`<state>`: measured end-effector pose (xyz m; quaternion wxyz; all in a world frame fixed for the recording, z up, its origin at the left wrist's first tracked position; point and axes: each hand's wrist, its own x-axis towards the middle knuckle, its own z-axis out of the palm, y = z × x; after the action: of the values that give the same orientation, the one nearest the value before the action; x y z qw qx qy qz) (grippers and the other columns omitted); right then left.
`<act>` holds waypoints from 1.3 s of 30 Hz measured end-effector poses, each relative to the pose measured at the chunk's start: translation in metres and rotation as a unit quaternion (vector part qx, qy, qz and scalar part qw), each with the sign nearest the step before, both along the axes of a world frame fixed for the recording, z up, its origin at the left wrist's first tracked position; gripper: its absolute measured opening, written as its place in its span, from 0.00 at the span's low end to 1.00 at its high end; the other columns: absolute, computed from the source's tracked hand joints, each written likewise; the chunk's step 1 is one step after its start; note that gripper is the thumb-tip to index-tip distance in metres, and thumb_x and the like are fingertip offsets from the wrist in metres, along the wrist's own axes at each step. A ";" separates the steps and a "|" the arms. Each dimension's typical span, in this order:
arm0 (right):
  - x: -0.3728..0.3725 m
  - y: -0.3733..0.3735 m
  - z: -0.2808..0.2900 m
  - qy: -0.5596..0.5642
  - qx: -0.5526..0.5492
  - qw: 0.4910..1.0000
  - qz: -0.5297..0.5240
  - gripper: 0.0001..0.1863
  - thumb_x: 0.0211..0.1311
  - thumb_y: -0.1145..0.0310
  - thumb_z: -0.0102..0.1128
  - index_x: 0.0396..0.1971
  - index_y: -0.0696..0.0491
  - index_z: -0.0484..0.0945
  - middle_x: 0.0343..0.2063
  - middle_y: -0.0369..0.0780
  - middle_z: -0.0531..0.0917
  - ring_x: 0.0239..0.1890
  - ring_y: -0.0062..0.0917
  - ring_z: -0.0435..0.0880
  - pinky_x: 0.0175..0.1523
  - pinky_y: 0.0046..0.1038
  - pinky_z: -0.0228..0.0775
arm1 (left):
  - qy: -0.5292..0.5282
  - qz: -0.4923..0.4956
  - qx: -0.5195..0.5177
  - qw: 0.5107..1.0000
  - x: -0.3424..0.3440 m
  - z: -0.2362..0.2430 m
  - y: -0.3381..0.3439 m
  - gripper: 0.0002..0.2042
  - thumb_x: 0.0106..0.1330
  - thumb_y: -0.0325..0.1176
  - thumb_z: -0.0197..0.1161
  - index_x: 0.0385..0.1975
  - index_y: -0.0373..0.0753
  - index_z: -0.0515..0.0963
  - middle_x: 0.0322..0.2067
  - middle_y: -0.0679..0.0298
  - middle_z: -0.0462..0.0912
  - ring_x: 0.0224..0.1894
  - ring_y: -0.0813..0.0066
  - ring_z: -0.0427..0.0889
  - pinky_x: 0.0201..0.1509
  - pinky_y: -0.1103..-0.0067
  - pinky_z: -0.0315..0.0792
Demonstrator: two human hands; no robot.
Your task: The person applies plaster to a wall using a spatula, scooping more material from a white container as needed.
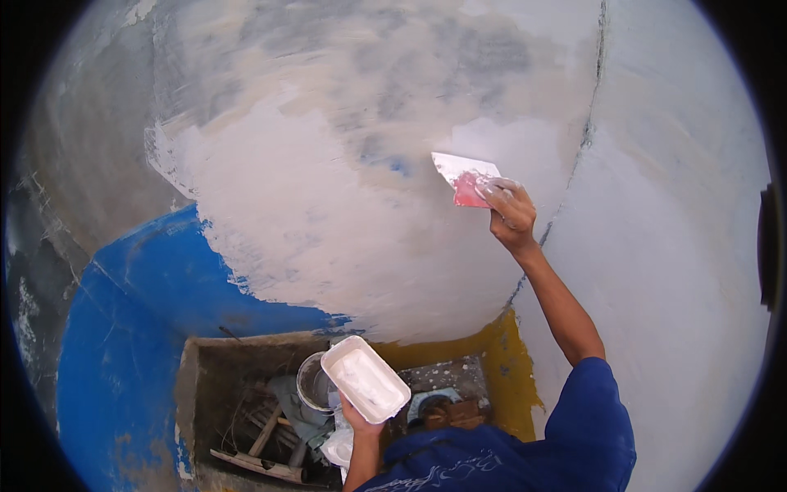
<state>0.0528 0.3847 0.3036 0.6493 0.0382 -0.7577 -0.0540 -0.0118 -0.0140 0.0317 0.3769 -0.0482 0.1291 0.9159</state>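
My right hand (510, 215), smeared with white, is closed on a wide putty spreader (465, 168) with a white edge and a pink body, raised against the patchy white-and-grey wall (311, 180) near a smooth white patch. Low in the middle, my left hand (359, 418) grips a white rectangular tray (366, 377) of creamy white paste, held out over the cluttered recess below. Its fingers are mostly behind the tray.
A dark concrete trough (193, 369) holds a bucket (311, 379), wood pieces (264, 430) and cloth. Blue paint (123, 344) covers the lower left wall, yellow (512, 369) the lower right. A cracked seam runs down the right, beside a pale side wall (680, 271).
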 end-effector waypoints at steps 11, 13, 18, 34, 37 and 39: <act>-0.005 -0.001 0.002 -0.008 0.031 0.997 -0.067 0.29 0.38 0.90 0.58 0.42 0.50 0.88 0.33 0.39 0.88 0.41 0.35 0.85 0.45 0.32 0.77 | 0.037 -0.011 0.016 0.999 0.006 -0.001 0.007 0.34 0.73 0.60 0.43 0.73 0.47 0.58 0.69 0.60 0.67 0.67 0.51 0.70 0.70 0.51 0.65; -0.003 -0.005 -0.007 -0.054 0.031 0.997 -0.040 0.28 0.37 0.90 0.58 0.42 0.51 0.88 0.33 0.39 0.88 0.41 0.35 0.85 0.46 0.32 0.77 | 0.033 -0.015 0.020 0.999 0.007 -0.004 0.007 0.34 0.73 0.60 0.44 0.72 0.47 0.58 0.68 0.60 0.67 0.67 0.51 0.70 0.70 0.51 0.65; 0.008 0.026 0.096 0.121 0.069 0.990 -0.034 0.28 0.40 0.92 0.60 0.44 0.53 0.86 0.35 0.42 0.88 0.42 0.35 0.85 0.45 0.33 0.77 | 0.044 -0.009 0.032 0.998 0.011 0.001 0.008 0.33 0.73 0.60 0.44 0.72 0.47 0.59 0.68 0.60 0.68 0.66 0.52 0.71 0.70 0.52 0.65; -0.006 0.002 0.007 -0.109 0.095 0.989 -0.039 0.26 0.41 0.85 0.61 0.44 0.48 0.86 0.37 0.34 0.88 0.43 0.31 0.84 0.41 0.32 0.77 | 0.031 -0.018 0.016 0.999 0.015 -0.011 0.014 0.32 0.74 0.60 0.43 0.71 0.47 0.60 0.67 0.60 0.68 0.66 0.52 0.71 0.70 0.53 0.65; -0.002 0.007 0.028 -0.063 0.085 0.994 -0.024 0.27 0.40 0.87 0.61 0.43 0.48 0.86 0.37 0.35 0.88 0.43 0.31 0.84 0.41 0.32 0.77 | 0.038 -0.009 0.019 0.999 0.015 -0.013 0.013 0.32 0.74 0.60 0.42 0.71 0.47 0.60 0.68 0.60 0.68 0.66 0.52 0.71 0.70 0.53 0.65; 0.007 0.010 0.073 0.021 0.086 0.996 -0.023 0.29 0.39 0.89 0.60 0.43 0.47 0.87 0.37 0.35 0.89 0.42 0.32 0.84 0.41 0.31 0.76 | 0.054 -0.005 0.021 0.998 0.016 -0.010 0.015 0.32 0.74 0.60 0.42 0.71 0.46 0.60 0.68 0.60 0.68 0.66 0.52 0.71 0.70 0.53 0.65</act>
<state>0.0593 0.3949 0.3763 0.6582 0.0748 -0.7369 -0.1348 0.0043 0.0011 0.0218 0.3752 0.0099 0.1301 0.9177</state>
